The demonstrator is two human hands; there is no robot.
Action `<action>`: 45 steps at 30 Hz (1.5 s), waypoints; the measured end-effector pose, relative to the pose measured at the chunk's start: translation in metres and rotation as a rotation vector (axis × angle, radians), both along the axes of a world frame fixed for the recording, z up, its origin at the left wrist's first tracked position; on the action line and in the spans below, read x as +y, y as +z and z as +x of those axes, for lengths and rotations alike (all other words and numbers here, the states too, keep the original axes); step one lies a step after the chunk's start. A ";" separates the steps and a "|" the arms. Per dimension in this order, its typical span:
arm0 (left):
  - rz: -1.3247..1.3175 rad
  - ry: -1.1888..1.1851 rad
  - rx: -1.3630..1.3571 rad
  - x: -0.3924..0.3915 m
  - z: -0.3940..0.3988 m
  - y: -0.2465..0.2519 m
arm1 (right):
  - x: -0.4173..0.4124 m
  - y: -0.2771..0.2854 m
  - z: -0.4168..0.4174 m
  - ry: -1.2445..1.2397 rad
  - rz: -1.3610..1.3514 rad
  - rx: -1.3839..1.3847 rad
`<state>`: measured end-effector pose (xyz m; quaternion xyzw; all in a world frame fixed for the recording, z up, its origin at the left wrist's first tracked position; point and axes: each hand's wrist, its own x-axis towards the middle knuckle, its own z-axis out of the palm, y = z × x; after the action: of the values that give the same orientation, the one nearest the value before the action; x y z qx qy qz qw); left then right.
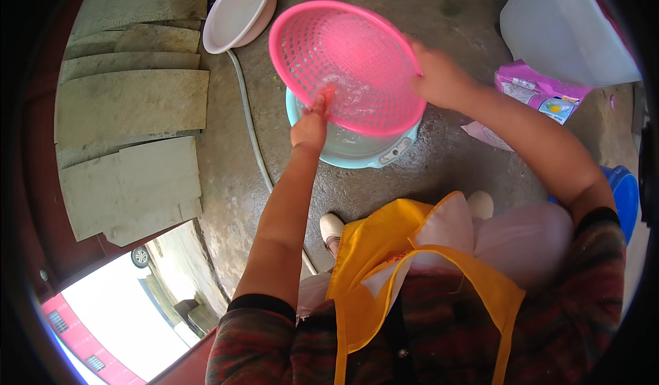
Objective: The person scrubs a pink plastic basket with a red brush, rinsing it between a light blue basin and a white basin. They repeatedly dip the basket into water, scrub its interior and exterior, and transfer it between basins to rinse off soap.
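Observation:
A pink plastic colander (355, 50) is held tilted above a turquoise plastic basin (350, 159). My right hand (440, 76) grips the colander's right rim. At its near-left rim is my left hand (310, 126), its fingers bent over the edge. A small reddish patch shows at those fingertips; I cannot tell what it is. Clear water (345, 89) splashes inside the colander beside them. The basin stands on the wet floor with water in it, its far part hidden by the colander. A light handle or fitting (395, 152) shows on the basin's near side.
A pale basin (239, 12) stands at the far left. A grey hose (249, 117) runs along the concrete floor (226, 189). Flat boards (131, 102) lie at left. On the right are a purple printed bag (538, 94), a large white tub (561, 30) and a blue container (623, 199).

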<state>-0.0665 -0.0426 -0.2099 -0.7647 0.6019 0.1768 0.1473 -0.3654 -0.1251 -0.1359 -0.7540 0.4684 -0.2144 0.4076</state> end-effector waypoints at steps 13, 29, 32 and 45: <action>-0.096 0.028 0.748 0.036 -0.100 -0.017 | 0.021 -0.035 0.005 -0.085 -0.362 -0.183; -0.083 0.203 0.790 0.042 -0.108 -0.016 | 0.025 -0.018 0.005 -0.129 -0.242 -0.154; -0.127 0.179 0.920 0.038 -0.117 -0.011 | 0.030 -0.021 0.006 -0.138 -0.262 -0.216; 0.049 0.044 0.511 0.028 -0.077 -0.002 | 0.013 -0.010 0.007 -0.097 -0.219 -0.210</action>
<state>-0.1433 -0.0149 -0.2120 -0.7044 0.5983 0.3818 0.0048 -0.3582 -0.1118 -0.1460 -0.7439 0.4329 -0.3612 0.3589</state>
